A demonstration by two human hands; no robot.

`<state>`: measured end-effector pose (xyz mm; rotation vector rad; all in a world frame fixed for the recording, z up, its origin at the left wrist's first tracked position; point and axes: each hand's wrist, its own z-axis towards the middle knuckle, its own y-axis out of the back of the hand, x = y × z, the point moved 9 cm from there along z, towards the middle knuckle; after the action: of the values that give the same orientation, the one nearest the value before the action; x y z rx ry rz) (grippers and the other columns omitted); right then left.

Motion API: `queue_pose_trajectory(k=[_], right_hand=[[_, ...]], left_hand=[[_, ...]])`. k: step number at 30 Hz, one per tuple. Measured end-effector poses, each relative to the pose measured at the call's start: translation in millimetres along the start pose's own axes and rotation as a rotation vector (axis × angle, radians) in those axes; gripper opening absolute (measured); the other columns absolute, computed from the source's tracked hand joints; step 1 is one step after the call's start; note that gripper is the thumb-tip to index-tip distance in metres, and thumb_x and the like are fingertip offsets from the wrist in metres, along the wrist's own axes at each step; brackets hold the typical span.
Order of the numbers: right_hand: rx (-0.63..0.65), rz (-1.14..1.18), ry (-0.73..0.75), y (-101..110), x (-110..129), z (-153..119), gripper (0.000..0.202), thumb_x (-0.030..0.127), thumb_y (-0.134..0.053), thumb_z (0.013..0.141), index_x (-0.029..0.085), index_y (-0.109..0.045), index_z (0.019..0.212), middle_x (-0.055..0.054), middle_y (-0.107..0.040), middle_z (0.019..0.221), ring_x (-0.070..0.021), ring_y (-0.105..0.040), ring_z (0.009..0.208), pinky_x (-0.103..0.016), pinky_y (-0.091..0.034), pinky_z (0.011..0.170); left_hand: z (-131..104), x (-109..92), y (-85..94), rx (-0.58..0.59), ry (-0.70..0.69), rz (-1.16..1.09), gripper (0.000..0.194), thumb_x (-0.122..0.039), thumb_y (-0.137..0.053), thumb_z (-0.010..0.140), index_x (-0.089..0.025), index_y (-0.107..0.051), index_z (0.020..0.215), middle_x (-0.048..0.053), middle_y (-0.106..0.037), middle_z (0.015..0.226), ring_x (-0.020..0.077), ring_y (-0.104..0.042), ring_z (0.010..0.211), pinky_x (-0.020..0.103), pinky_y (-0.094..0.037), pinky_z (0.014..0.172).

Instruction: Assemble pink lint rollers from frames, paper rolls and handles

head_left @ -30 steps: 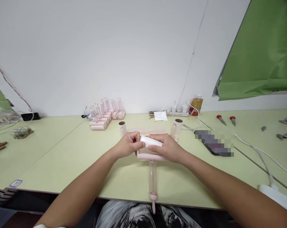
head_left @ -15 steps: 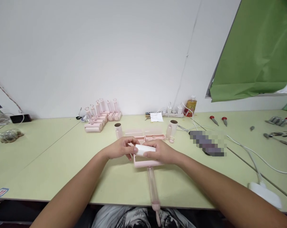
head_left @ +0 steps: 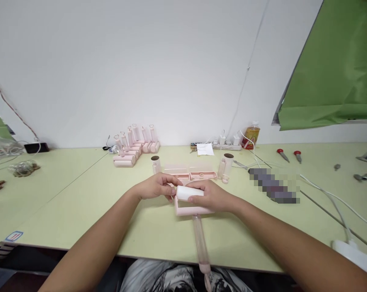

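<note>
My right hand (head_left: 212,196) is closed around a white roll (head_left: 185,194) held above a pink frame (head_left: 191,211). At the roll's left end is my left hand (head_left: 159,186), its thumb and fingers curled; what they pinch, if anything, is too small to make out. A clear pinkish tube handle (head_left: 200,239) runs from the pink frame down toward the table's front edge. Just behind my hands lie open pink cases (head_left: 203,175) with clear lids.
Two upright rolls (head_left: 228,162) flank the cases. Several pink lint rollers (head_left: 124,162) stand at the back left. A power strip (head_left: 227,147), a bottle (head_left: 252,135), red-handled tools (head_left: 283,155), a blurred dark object (head_left: 273,186) and white cables are farther right.
The whole view has shifted, so the objects on the table appear slightly farther right. My right hand still holds the roll, with my left hand at its end.
</note>
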<state>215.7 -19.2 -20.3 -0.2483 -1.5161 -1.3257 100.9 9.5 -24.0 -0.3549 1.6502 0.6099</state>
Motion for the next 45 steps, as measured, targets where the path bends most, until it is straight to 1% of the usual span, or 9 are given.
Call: queue_pose_trajectory(k=[13,22,25,28,31,34,39,42,45], right_hand=[[-0.035,-0.048,-0.019,-1,2,-1,0.027,0.031,-0.064,0.079,0.020,-0.070,0.103,-0.001,-0.069,0.093,-0.0190,-0.060,0.082,-0.026,-0.042,0.071],[-0.105,-0.035,-0.052,3,1,-2,0.028,0.034,-0.064,0.079,0.019,-0.070,0.102,-0.002,-0.068,0.087,-0.0179,-0.058,0.076,-0.025,-0.039,0.065],[-0.171,-0.031,-0.061,9,3,-2,0.032,0.035,-0.065,0.078,0.020,-0.070,0.106,-0.003,-0.070,0.091,-0.0197,-0.060,0.080,-0.027,-0.041,0.068],[-0.224,-0.011,-0.065,13,5,-3,0.033,0.037,-0.066,0.078,0.022,-0.070,0.107,-0.004,-0.071,0.099,-0.0224,-0.062,0.087,-0.030,-0.043,0.073],[-0.267,-0.017,-0.086,16,4,-4,0.038,0.041,-0.066,0.077,0.021,-0.069,0.109,-0.005,-0.070,0.103,-0.0241,-0.062,0.091,-0.031,-0.044,0.074],[-0.302,-0.038,-0.101,20,2,-5,0.047,0.040,-0.071,0.072,0.022,-0.065,0.115,-0.005,-0.068,0.103,-0.0222,-0.061,0.088,-0.029,-0.045,0.071],[-0.320,0.042,-0.192,35,-11,-5,0.048,0.035,-0.071,0.071,0.019,-0.061,0.115,0.000,-0.064,0.078,-0.0126,-0.053,0.062,-0.024,-0.038,0.055],[-0.282,0.165,-0.221,44,-19,-4,0.041,0.035,-0.070,0.071,0.015,-0.063,0.107,0.003,-0.055,0.067,-0.0095,-0.045,0.055,-0.023,-0.033,0.051],[-0.210,0.277,-0.198,45,-24,-2,0.042,0.035,-0.072,0.068,0.015,-0.063,0.104,0.007,-0.047,0.060,-0.0081,-0.040,0.051,-0.023,-0.029,0.048]], left_hand=[[1,-1,-2.5,-0.034,0.020,0.022,0.027,-0.026,-0.067,0.075,-0.016,-0.067,0.100,0.003,-0.065,0.088,0.0129,-0.063,0.072,0.027,-0.056,0.069],[0,0,9.3,-0.165,-0.035,-0.003,0.026,-0.026,-0.068,0.076,-0.014,-0.062,0.099,0.002,-0.065,0.076,0.0107,-0.062,0.062,0.026,-0.052,0.066],[0,-6,10.6,-0.226,-0.083,-0.022,0.027,-0.030,-0.069,0.077,-0.014,-0.062,0.098,0.003,-0.064,0.078,0.0110,-0.060,0.063,0.026,-0.052,0.064],[2,-10,1.9,-0.228,-0.129,-0.051,0.035,-0.034,-0.070,0.075,-0.015,-0.061,0.104,0.004,-0.065,0.083,0.0141,-0.062,0.070,0.027,-0.052,0.062],[5,-10,-2.8,-0.288,-0.145,-0.041,0.037,-0.032,-0.072,0.073,-0.015,-0.060,0.104,0.002,-0.063,0.076,0.0134,-0.061,0.065,0.026,-0.051,0.057],[1,-14,10.6,-0.477,-0.179,-0.036,0.033,-0.029,-0.069,0.071,-0.014,-0.059,0.099,-0.001,-0.058,0.067,0.0097,-0.056,0.053,0.023,-0.048,0.050],[-26,-27,59.5,-0.846,-0.310,-0.137,0.036,-0.033,-0.065,0.069,-0.014,-0.059,0.099,-0.004,-0.053,0.065,0.0059,-0.046,0.041,0.020,-0.038,0.038],[-40,-33,79.7,-0.945,-0.367,-0.121,0.039,-0.036,-0.065,0.070,-0.016,-0.057,0.101,-0.005,-0.051,0.068,0.0045,-0.041,0.039,0.020,-0.032,0.035],[-44,-41,82.4,-0.943,-0.378,0.061,0.037,-0.035,-0.068,0.069,-0.019,-0.054,0.099,-0.004,-0.051,0.073,0.0054,-0.043,0.047,0.020,-0.034,0.041]])
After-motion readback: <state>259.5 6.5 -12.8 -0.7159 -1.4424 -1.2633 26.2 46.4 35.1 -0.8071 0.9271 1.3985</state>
